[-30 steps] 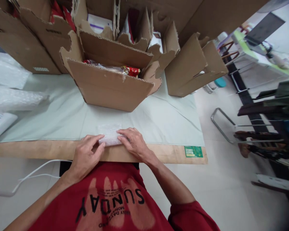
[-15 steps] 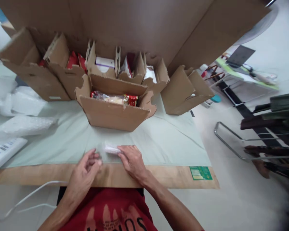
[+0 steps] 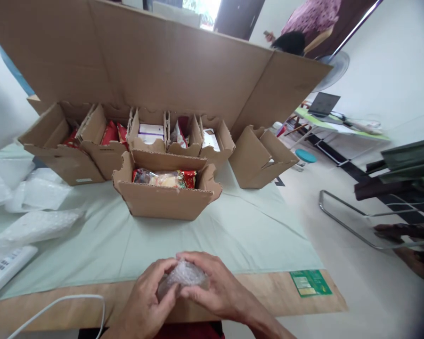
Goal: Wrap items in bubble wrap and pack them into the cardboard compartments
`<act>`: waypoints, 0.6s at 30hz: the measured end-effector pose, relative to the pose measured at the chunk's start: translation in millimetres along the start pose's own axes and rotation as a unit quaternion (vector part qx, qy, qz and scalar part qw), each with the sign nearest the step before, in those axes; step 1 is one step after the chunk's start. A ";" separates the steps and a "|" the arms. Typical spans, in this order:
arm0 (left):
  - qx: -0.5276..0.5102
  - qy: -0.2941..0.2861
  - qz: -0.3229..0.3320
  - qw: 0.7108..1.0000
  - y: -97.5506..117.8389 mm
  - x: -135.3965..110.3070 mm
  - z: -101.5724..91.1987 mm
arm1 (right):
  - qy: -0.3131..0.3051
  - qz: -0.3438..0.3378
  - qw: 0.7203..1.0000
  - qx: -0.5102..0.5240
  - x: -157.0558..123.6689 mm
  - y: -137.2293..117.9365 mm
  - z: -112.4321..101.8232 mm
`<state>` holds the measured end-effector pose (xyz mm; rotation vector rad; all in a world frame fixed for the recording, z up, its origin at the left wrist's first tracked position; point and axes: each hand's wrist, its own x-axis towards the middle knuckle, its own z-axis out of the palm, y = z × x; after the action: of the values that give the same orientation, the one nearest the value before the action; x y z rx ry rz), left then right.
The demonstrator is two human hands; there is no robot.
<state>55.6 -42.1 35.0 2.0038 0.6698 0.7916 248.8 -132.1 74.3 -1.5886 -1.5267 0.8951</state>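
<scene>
Lifted off table, crumpled clear bubble-wrap bundle [image 3: 184,274]

Straight ahead of the hands, a little way off, an open cardboard box [image 3: 164,200] sits on the pale green cloth [image 3: 233,226] covering the worktop [image 3: 268,296], with red and clear snack packets [image 3: 164,179] inside. Behind it runs a row of cut-open cartons [image 3: 127,136] holding more packets, backed by a tall cardboard sheet [image 3: 155,61]. Far to the left of the hands lie sheets of bubble wrap [image 3: 35,226], and a white cable [image 3: 53,306] curls over the near edge. To the right, a green sticker [image 3: 310,282] marks the wooden edge.
</scene>
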 end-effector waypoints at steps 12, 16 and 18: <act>0.329 0.222 0.182 0.900 26.5 116.4 -58.6 | 0.335 -0.174 0.905 -0.197 75.2 -89.1 -152.2; 0.307 0.213 0.168 0.912 14.9 117.7 -56.1 | 0.111 -0.189 0.932 -0.290 120.7 -92.4 -165.9; 0.292 0.222 0.161 0.916 11.0 109.4 -54.0 | -0.006 -0.170 0.927 -0.334 136.4 -90.5 -166.0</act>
<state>89.1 57.3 98.3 2.5417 0.9285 1.4022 357.4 -2.3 234.6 -1.6708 -2.1770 0.1834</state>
